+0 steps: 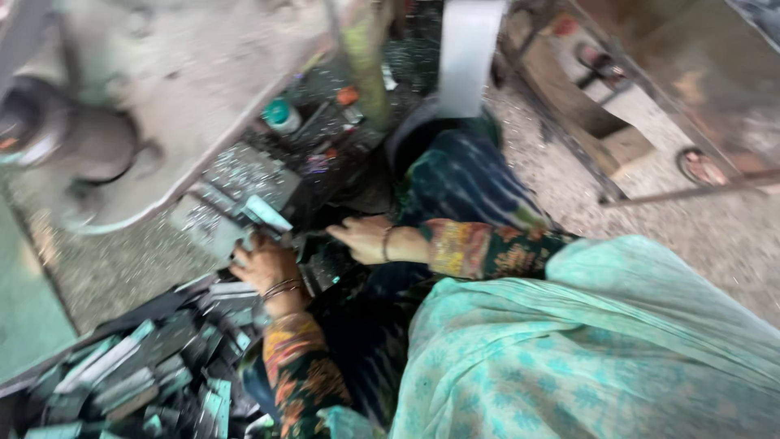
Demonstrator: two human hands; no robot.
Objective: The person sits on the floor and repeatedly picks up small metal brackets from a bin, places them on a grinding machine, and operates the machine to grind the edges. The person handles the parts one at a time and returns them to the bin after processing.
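Gripping a small grey-green metal strip (264, 213) above the heap of similar strips (138, 370), the left hand (264, 264) is closed on it, while the right hand (366, 238) lies half spread just beside.

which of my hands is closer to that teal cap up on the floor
Left. The left hand lies below the teal cap, among the metal strips. The right hand is lower and farther right of it.

Left hand (264, 262): forearm extended forward, wrist bangled, fingers curled downward in a grasping pose. Right hand (363, 238): forearm crosses in from the right, palm down, fingers extended leftward, bracelet at wrist.
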